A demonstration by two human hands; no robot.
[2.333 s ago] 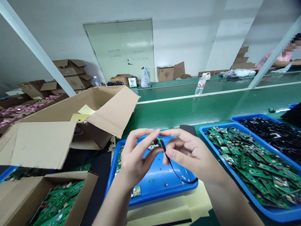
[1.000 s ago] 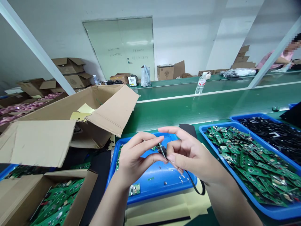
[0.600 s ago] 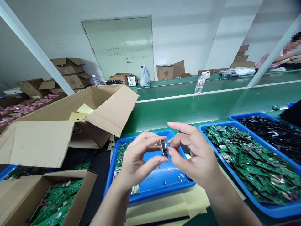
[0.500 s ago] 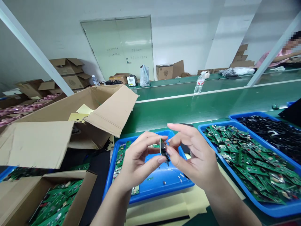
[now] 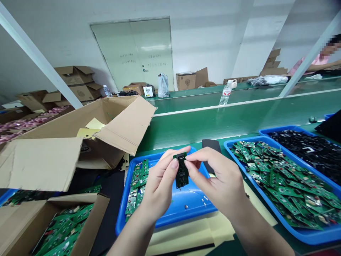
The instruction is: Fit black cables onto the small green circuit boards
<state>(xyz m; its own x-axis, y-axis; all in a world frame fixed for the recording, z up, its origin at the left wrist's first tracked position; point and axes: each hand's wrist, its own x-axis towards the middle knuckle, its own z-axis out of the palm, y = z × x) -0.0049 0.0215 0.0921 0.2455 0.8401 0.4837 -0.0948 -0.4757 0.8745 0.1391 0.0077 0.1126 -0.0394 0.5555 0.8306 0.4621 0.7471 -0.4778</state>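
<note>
A small green circuit board [image 5: 182, 174] with black parts on its face is held up over a blue tray [image 5: 170, 221]. My left hand [image 5: 162, 177] is closed on its left edge, the thumb on the front and fingers behind. At the board's upper right edge, the thumb and forefinger of my right hand [image 5: 217, 174] pinch it or something small on it; which one I cannot tell. Below, several green boards [image 5: 135, 185] lie along the tray's left side, and small white bits [image 5: 204, 201] are scattered on its right.
On the right stand a blue tray of heaped circuit boards [image 5: 282, 181] and another of black parts [image 5: 309, 149]. A large open carton [image 5: 128, 124] and a smaller box of boards [image 5: 102, 209] are at left. A water bottle [image 5: 226, 93] stands behind; a person [image 5: 319, 62] sits far right.
The circuit board has turned from edge-on to face me. My right hand's fingers have closed in at its upper right edge, and my left thumb now lies on its front.
</note>
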